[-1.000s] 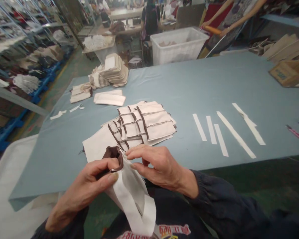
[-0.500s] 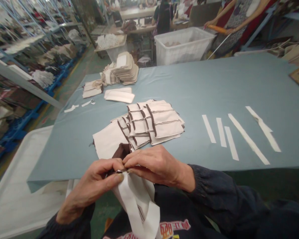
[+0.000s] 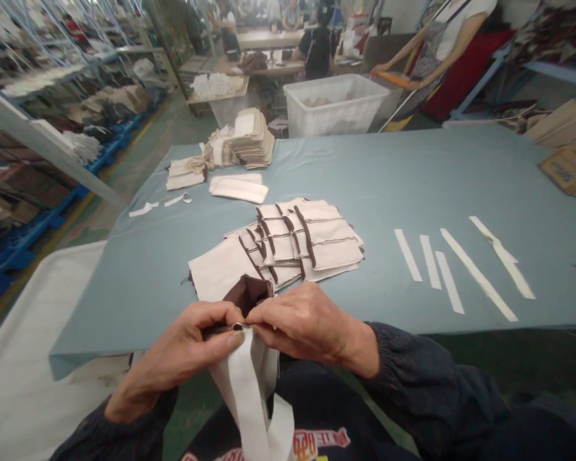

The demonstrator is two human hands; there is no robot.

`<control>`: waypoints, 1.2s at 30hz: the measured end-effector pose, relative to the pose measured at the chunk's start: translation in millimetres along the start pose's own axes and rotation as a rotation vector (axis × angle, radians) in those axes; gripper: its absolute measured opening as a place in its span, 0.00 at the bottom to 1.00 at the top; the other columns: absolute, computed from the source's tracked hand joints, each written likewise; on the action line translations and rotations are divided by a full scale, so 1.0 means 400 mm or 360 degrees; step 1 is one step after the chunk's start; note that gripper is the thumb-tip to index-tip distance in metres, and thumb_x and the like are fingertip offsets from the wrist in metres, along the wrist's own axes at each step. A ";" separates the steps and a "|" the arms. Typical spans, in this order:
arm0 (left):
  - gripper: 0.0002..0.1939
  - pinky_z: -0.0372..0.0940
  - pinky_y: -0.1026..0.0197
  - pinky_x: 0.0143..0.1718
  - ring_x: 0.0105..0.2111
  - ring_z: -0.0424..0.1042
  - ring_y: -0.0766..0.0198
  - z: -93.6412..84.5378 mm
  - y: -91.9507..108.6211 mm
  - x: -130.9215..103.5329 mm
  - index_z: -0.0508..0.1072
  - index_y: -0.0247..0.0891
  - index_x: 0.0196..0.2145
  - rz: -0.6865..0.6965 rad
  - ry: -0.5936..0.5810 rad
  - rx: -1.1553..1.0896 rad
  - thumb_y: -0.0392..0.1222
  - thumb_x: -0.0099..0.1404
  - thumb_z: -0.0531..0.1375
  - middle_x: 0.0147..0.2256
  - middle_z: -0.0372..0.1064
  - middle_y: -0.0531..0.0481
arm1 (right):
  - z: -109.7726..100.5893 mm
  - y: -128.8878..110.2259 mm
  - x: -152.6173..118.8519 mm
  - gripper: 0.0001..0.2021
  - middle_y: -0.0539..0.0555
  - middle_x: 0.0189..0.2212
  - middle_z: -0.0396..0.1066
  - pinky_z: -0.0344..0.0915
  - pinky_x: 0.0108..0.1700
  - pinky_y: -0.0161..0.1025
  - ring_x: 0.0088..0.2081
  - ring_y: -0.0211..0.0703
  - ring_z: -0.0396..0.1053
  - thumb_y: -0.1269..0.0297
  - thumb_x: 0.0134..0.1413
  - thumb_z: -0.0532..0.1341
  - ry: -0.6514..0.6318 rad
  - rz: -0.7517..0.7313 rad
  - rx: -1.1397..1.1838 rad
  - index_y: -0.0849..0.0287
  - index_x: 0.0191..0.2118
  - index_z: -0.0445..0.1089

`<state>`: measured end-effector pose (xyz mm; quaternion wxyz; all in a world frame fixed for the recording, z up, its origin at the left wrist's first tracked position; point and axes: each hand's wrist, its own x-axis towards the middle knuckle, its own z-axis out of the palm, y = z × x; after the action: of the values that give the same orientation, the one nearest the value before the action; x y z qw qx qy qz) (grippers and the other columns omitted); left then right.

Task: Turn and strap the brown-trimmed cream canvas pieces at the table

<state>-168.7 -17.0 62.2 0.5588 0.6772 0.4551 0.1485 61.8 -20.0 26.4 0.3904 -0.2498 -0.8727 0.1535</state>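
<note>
My left hand (image 3: pixel 199 336) pinches the edge of a cream fabric piece with a dark brown lining (image 3: pixel 247 291), thumb on top near a white strip (image 3: pixel 249 390). My right hand (image 3: pixel 307 323) pinches the same edge from the other side, the fingertips of both hands almost touching. The white strip hangs down from the pinched edge and loops over my lap. What lies exactly between the fingertips is hidden. Just beyond my hands, a fanned pile of cream fabric pieces with brown edging (image 3: pixel 312 237) lies on the table.
On the blue-green table (image 3: pixel 393 173), several white strips (image 3: pixel 448 282) lie to the right. Stacked cream pads (image 3: pixel 254 137) and two flat white pieces (image 3: pixel 239 187) sit at the far left. Beyond stand a white bin (image 3: pixel 333 105) and a person holding something orange.
The view has shifted slightly. Both hands keep their pinch on the fabric edge, and more of the brown lining shows open behind them.
</note>
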 end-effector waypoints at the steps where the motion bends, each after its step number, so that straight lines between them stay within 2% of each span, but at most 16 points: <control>1: 0.15 0.49 0.68 0.22 0.22 0.52 0.69 -0.005 0.000 0.002 0.70 0.35 0.26 -0.0007 -0.0004 -0.0020 0.50 0.63 0.62 0.22 0.54 0.58 | 0.008 0.001 0.005 0.08 0.51 0.29 0.79 0.62 0.28 0.34 0.27 0.36 0.74 0.69 0.68 0.57 0.0035 0.0028 0.0006 0.60 0.38 0.73; 6: 0.15 0.48 0.68 0.21 0.21 0.53 0.70 -0.015 0.003 0.020 0.70 0.36 0.25 0.0006 0.0014 -0.0162 0.50 0.60 0.65 0.20 0.56 0.57 | 0.022 0.013 0.021 0.06 0.48 0.25 0.75 0.59 0.26 0.32 0.23 0.33 0.67 0.69 0.62 0.59 0.0088 0.0268 0.0239 0.59 0.37 0.74; 11: 0.16 0.52 0.69 0.19 0.20 0.57 0.69 0.002 -0.001 0.055 0.72 0.36 0.26 0.0017 0.0045 -0.0320 0.53 0.58 0.65 0.20 0.61 0.56 | -0.014 0.029 0.025 0.04 0.47 0.24 0.73 0.58 0.26 0.30 0.22 0.31 0.62 0.71 0.58 0.60 0.0051 0.0424 0.0473 0.60 0.34 0.72; 18: 0.17 0.53 0.69 0.20 0.20 0.56 0.69 0.054 0.025 0.110 0.72 0.36 0.24 -0.0011 0.0222 -0.0259 0.53 0.56 0.66 0.19 0.61 0.56 | -0.076 0.068 0.014 0.04 0.46 0.24 0.70 0.56 0.27 0.30 0.22 0.31 0.60 0.72 0.59 0.61 -0.0077 0.0501 0.0584 0.60 0.34 0.72; 25: 0.14 0.54 0.68 0.20 0.20 0.58 0.69 0.127 0.028 0.187 0.70 0.37 0.24 -0.0110 0.0453 -0.0210 0.50 0.58 0.64 0.19 0.61 0.57 | -0.111 0.134 -0.022 0.03 0.46 0.25 0.70 0.54 0.29 0.33 0.23 0.32 0.60 0.73 0.58 0.61 -0.0135 0.0583 0.0410 0.60 0.34 0.71; 27: 0.15 0.53 0.68 0.20 0.20 0.57 0.68 0.143 0.030 0.213 0.69 0.37 0.24 -0.0133 0.0489 -0.0199 0.51 0.57 0.64 0.20 0.61 0.57 | -0.125 0.153 -0.029 0.02 0.46 0.26 0.70 0.56 0.30 0.33 0.23 0.32 0.59 0.72 0.58 0.61 -0.0177 0.0685 0.0468 0.60 0.35 0.71; 31: 0.17 0.55 0.67 0.23 0.22 0.58 0.68 0.154 0.042 0.246 0.68 0.37 0.24 -0.0154 0.0439 -0.0174 0.53 0.58 0.63 0.21 0.62 0.56 | -0.154 0.184 -0.031 0.05 0.45 0.27 0.70 0.57 0.31 0.32 0.26 0.33 0.61 0.70 0.54 0.64 -0.0419 0.0992 0.0664 0.60 0.38 0.72; 33: 0.17 0.56 0.67 0.24 0.23 0.59 0.67 0.148 0.046 0.251 0.69 0.37 0.25 -0.0140 0.0385 -0.0142 0.53 0.60 0.63 0.22 0.63 0.56 | -0.161 0.196 -0.029 0.04 0.44 0.25 0.67 0.56 0.31 0.32 0.26 0.34 0.60 0.71 0.51 0.64 -0.0526 0.1003 0.0649 0.60 0.35 0.72; 36: 0.18 0.57 0.67 0.25 0.25 0.60 0.67 0.130 0.046 0.250 0.71 0.36 0.28 -0.0088 0.0259 -0.0109 0.54 0.64 0.62 0.24 0.65 0.55 | -0.162 0.211 -0.029 0.02 0.43 0.23 0.64 0.54 0.30 0.32 0.25 0.33 0.59 0.71 0.50 0.64 -0.0544 0.0937 0.0673 0.60 0.30 0.70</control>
<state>-69.4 29.6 30.6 0.5467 0.6305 0.5122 0.2031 144.3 48.2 22.2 0.2217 -0.3743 -0.7653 0.4745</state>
